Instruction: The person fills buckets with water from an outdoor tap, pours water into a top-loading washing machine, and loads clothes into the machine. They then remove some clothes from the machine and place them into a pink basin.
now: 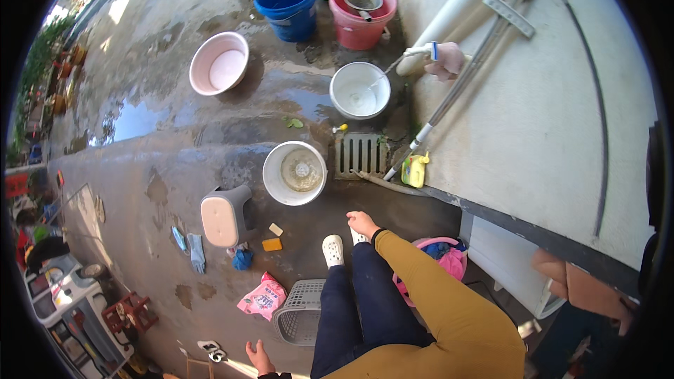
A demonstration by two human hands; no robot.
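My right hand (pixel 361 221) hangs in front of my white clogs (pixel 333 251), fingers loosely gathered; no held thing shows, and the underside is hidden. Low at the picture's bottom, my left hand (pixel 259 359) has its fingers apart and holds nothing. The grey laundry basket (pixel 300 316) lies on its side by my leg, beside a pink printed bag (pixel 263 296). A pink basin (pixel 457 266) with clothes is partly hidden behind my right arm. Ahead stands a white bucket (pixel 295 173) with cloudy water in the bottom. Water runs from a tap (pixel 418 51) into another white bucket (pixel 360 90).
A stool (pixel 221 221), blue gloves (pixel 196 253) and an orange soap bar (pixel 272 245) are on the left. Beyond are a pink basin (pixel 219 63), blue bucket (pixel 287 7) and red bucket (pixel 363 13). A mop pole (pixel 453 97) leans near the drain grate (pixel 361 156) and yellow bottle (pixel 415 170).
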